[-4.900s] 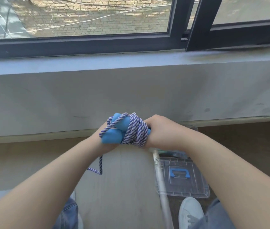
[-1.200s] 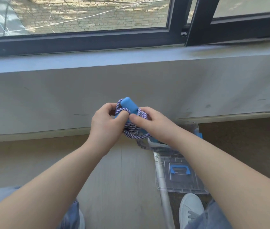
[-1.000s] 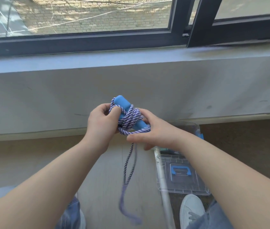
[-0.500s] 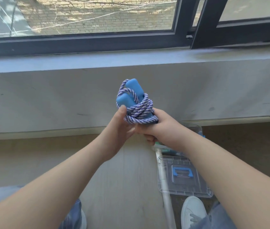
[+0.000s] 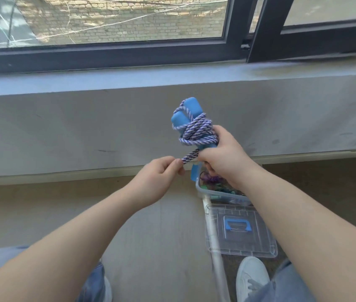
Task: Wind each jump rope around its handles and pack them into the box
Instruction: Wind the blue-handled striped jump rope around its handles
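Below a window sill, above the floor, the right hand point(image 5: 220, 158) grips the upright handles point(image 5: 185, 115). Left fingers point(image 5: 176, 164) pinch the rope point(image 5: 194, 132) tail, stretched down-left from the coil. The box point(image 5: 201, 190) sits directly beneath.

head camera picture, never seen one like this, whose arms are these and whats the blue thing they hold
There is no machine here. The camera sits on a person's head and looks down, so the two arms are that person's own. The right hand grips two blue handles with a purple and white rope wound around them. The left hand pinches the rope's loose end. On the floor below stands a clear box, partly hidden by the right arm, with some things already inside. A clear lid lies nearer, by a white pole.
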The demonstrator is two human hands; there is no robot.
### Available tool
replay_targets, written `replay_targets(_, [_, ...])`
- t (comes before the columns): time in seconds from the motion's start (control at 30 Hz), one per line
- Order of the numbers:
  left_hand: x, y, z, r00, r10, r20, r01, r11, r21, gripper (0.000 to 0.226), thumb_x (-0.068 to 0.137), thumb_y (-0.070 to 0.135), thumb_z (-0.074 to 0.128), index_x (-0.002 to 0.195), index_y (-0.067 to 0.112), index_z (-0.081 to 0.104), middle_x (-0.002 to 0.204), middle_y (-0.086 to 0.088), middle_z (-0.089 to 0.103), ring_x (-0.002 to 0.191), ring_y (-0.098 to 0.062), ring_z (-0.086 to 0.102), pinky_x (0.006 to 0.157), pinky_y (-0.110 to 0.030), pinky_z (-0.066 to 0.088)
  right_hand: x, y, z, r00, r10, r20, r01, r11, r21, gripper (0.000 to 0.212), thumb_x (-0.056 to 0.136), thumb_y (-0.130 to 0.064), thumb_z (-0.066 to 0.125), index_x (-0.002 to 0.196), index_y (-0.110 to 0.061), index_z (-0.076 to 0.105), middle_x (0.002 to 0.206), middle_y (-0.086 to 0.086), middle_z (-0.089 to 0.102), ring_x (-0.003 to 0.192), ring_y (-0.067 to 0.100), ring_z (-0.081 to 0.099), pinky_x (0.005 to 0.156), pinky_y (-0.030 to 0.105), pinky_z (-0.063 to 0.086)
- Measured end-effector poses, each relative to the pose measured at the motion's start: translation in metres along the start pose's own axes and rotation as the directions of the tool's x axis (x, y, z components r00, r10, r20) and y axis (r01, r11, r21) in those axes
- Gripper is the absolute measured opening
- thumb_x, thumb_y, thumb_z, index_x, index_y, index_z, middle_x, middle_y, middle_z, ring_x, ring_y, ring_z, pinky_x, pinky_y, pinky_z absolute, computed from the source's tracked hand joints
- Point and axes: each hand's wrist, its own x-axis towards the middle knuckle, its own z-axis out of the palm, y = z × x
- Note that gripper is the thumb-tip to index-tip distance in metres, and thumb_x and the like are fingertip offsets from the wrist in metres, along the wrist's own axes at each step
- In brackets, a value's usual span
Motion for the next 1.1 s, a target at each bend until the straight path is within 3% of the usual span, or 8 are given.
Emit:
replay_targets(0.13, [-0.008, 0.007, -0.010, 0.977, 0.212, 0.006, -0.205, 0.934, 0.292, 0.042, 0.101, 0.042, 0.044, 0.067, 0.018, 0.051, 0.047, 0.006, 0.046, 0.047, -0.011, 0.039, 0.047, -0.025, 0.031, -0.003, 0.005, 0.000, 0.999, -0.025, -0.032, 0.005, 0.846, -0.533, 0.056, 0.078, -0.009, 0.057, 0.130, -0.029, 0.050, 0.114, 0.002, 0.068, 0.103, 0.029, 0.063, 0.087, 0.041, 0.053])
replay_targets(0.3, [-0.008, 0.001, -0.019, 0.865, 0.490, 0.108, -0.438, 0.631, 0.641, 0.052, 0.090, 0.062, 0.044, 0.061, 0.019, 0.039, 0.049, 0.004, 0.032, 0.050, -0.023, 0.036, 0.044, -0.033, 0.031, -0.010, 0.020, 0.009, 0.982, 0.159, 0.098, 0.002, 0.519, -0.855, 0.027, 0.086, -0.025, 0.060, 0.107, -0.023, 0.043, 0.111, 0.014, 0.063, 0.101, 0.040, 0.060, 0.086, 0.047, 0.053])
replay_targets(0.5, [0.001, -0.007, -0.037, 0.908, 0.418, 0.029, -0.356, 0.732, 0.581, 0.065, 0.076, 0.077, 0.050, 0.058, 0.015, 0.050, 0.048, 0.004, 0.043, 0.051, -0.018, 0.042, 0.048, -0.034, 0.040, -0.030, 0.002, 0.020, 0.732, 0.227, 0.642, 0.521, 0.420, -0.743, 0.018, 0.088, -0.009, 0.049, 0.089, -0.026, 0.053, 0.079, -0.004, 0.056, 0.080, 0.025, 0.057, 0.062, 0.030, 0.035])
replay_targets(0.57, [0.007, -0.011, -0.037, 0.953, 0.302, -0.011, -0.265, 0.853, 0.450, 0.060, 0.080, 0.069, 0.061, 0.059, 0.012, 0.056, 0.045, 0.003, 0.043, 0.048, -0.013, 0.037, 0.050, -0.028, 0.036, -0.032, -0.004, 0.021, 0.727, 0.126, 0.675, 0.524, 0.535, -0.663, 0.014, 0.086, -0.006, 0.051, 0.086, -0.019, 0.056, 0.078, -0.003, 0.061, 0.073, 0.020, 0.056, 0.060, 0.031, 0.037])
replay_targets(0.67, [0.007, -0.010, -0.042, 0.990, 0.143, 0.013, -0.141, 0.953, 0.269, 0.043, 0.088, 0.052, 0.061, 0.067, 0.015, 0.062, 0.052, 0.007, 0.050, 0.054, -0.010, 0.042, 0.057, -0.026, 0.038, -0.026, -0.008, 0.010, 0.792, 0.008, 0.610, 0.352, 0.811, -0.467, 0.021, 0.079, -0.002, 0.054, 0.081, -0.022, 0.060, 0.069, -0.012, 0.063, 0.062, 0.002, 0.052, 0.058, 0.023, 0.043])
replay_targets(0.8, [0.001, -0.018, -0.040, 0.969, 0.247, 0.016, -0.232, 0.883, 0.407, 0.029, 0.087, 0.035, 0.043, 0.084, 0.015, 0.065, 0.072, -0.002, 0.065, 0.072, -0.028, 0.063, 0.062, -0.031, 0.048, -0.013, -0.005, -0.001, 0.920, -0.074, 0.385, 0.180, 0.952, -0.247, 0.028, 0.065, -0.013, 0.061, 0.091, -0.018, 0.070, 0.073, -0.014, 0.068, 0.064, -0.001, 0.055, 0.064, 0.024, 0.050])
replay_targets(0.93, [-0.008, -0.008, -0.025, 0.975, 0.179, 0.135, -0.221, 0.867, 0.447, 0.028, 0.103, 0.040, 0.035, 0.091, 0.025, 0.055, 0.071, 0.012, 0.055, 0.071, -0.015, 0.054, 0.061, -0.027, 0.037, -0.002, 0.009, 0.000, 0.993, -0.030, 0.117, 0.064, 0.953, -0.297, 0.076, 0.066, -0.017, 0.061, 0.138, -0.038, 0.052, 0.113, -0.004, 0.072, 0.085, 0.020, 0.068, 0.081, 0.040, 0.059])
replay_targets(1.1, [-0.014, -0.003, -0.021, 0.905, 0.324, 0.277, -0.424, 0.623, 0.657, 0.039, 0.100, 0.054, 0.026, 0.080, 0.023, 0.038, 0.073, 0.001, 0.056, 0.070, -0.029, 0.053, 0.058, -0.036, 0.039, -0.001, 0.015, 0.000, 0.996, 0.024, -0.082, -0.070, 0.777, -0.626, 0.050, 0.076, -0.020, 0.054, 0.121, -0.040, 0.056, 0.105, 0.001, 0.071, 0.099, 0.033, 0.063, 0.077, 0.035, 0.047])
